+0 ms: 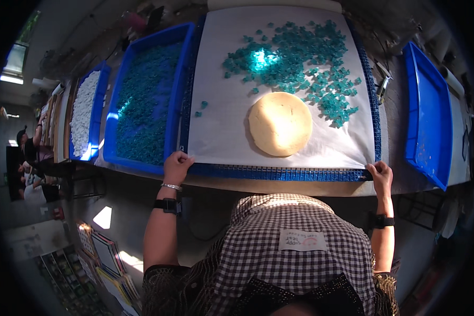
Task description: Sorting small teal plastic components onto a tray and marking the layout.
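Note:
A white sheet (221, 131) lies over a blue gridded tray (279, 173) on the bench in front of me. Many small teal pieces (300, 63) are scattered over the sheet's far half. A round tan disc (279, 124) rests on the sheet below them. My left hand (177, 166) grips the near left corner of the sheet and tray. My right hand (380, 175) grips the near right corner. Both wrists wear dark bands.
A blue bin (145, 100) full of teal pieces sits left of the tray, and a smaller blue bin (87, 113) of white pieces beyond it. An empty blue tray (429, 116) leans at the right. Another person (29, 152) stands far left. Stacked frames (108, 263) lie on the floor.

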Demonstrator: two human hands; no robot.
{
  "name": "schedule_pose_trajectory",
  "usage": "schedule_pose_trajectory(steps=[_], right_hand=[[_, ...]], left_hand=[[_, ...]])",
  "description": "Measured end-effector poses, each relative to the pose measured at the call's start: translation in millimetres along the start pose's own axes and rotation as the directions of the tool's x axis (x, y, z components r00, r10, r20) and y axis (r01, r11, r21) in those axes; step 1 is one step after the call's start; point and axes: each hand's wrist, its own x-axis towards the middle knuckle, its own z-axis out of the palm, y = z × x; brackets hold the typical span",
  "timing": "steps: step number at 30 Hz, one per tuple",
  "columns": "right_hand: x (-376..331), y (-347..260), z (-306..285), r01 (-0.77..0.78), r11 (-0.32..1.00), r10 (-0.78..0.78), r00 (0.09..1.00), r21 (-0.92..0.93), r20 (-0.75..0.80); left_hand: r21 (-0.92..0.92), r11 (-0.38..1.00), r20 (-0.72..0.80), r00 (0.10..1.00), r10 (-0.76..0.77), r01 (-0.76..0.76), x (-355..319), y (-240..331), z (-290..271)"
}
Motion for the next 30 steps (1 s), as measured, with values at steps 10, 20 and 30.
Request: schedule_pose_trajectory(steps=[10, 20, 30], right_hand=[[10.5, 18.4, 2.0, -0.082, 0.988, 0.069, 0.993, 0.133, 0.101], [3.7, 6.1, 4.6, -0.011, 1.000, 0.011, 0.999, -0.005, 0.036], [-8.1, 4.9, 13.1, 0.007, 0.991, -0.038, 0.972, -0.136, -0.230]], left_hand=[[-0.064, 0.997, 0.032, 0.999, -0.031, 0.033, 1.1, 0.8, -11.1], [0.035, 0.999, 0.043, 0.999, 0.019, -0.021, -3.7, 4.5, -12.7], [0.176, 0.970, -0.155, 0.969, 0.194, -0.167, -23.5, 20.6, -1.7]])
